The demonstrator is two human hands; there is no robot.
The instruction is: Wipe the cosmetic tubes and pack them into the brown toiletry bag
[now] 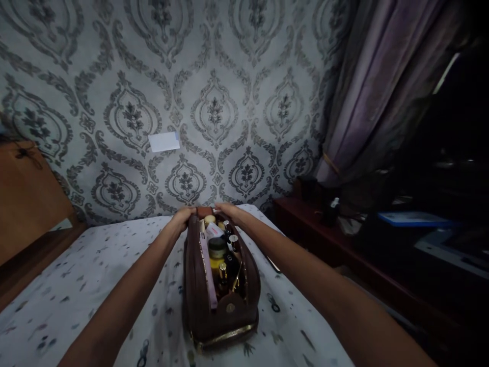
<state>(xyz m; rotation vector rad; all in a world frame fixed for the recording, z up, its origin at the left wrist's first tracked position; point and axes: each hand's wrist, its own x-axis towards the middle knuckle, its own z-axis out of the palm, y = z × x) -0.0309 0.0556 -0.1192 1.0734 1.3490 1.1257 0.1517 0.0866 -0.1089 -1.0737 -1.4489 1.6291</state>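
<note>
A dark brown cosmetic bag (193, 300) lies lengthwise on the patterned sheet, its zipped top open. Inside it are a yellow jar with a dark lid (217, 248), a gold-capped bottle (222, 271), several other small bottles and a pink flat item (209, 278) along the left side. At the bag's far end, my left hand (184, 216) grips the left corner. My right hand (228, 211) grips the right corner beside a lighter brown strap (205, 210). The fingertips of both hands are mostly hidden behind the bag.
The sheet-covered bed (99, 275) meets a patterned wall (214, 107). A wooden board (30, 193) stands at left. On the right are a dark red ledge (305, 229), a tied purple curtain (362, 92) and a blue-edged flat object (408, 219) in shadow.
</note>
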